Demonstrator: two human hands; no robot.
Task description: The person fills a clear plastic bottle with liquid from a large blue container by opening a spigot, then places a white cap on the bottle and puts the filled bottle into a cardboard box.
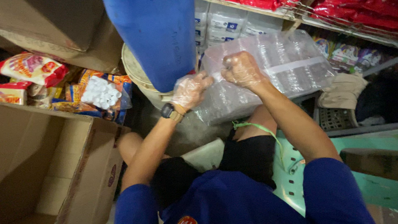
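Closest to the lens, the person's blue short-sleeved shirt (232, 199) fills the bottom edge, cut off by the frame, with black shorts (248, 157) and bare knees just beyond. Two forearms reach up and away from it. The left hand (190, 90), inside a thin clear plastic glove, with a dark wristwatch on a tan strap (170, 112) at the wrist, is curled closed on the near corner of a big clear plastic pack of small transparent bottles (269, 74). The right hand (241, 69), gloved the same way, is clenched on the pack's top edge, fingers pinching the film. The pack sits tilted above the knees, between both hands, one pale band across its wrapper; the bottles inside blur together and can't be counted. A thin green string (257, 128) hangs below it.

Above, one blue plastic drum (153, 37) leans in, its top out of frame, hiding most of a cream bucket (137, 74) behind it. Left, one clear bag of white round caps (101, 93) lies on colourful snack packets. One open brown cardboard box (54, 166) takes the lower left corner, its contents out of sight. Right, a pale green plastic chair (365, 182) is partly covered by the sleeve.
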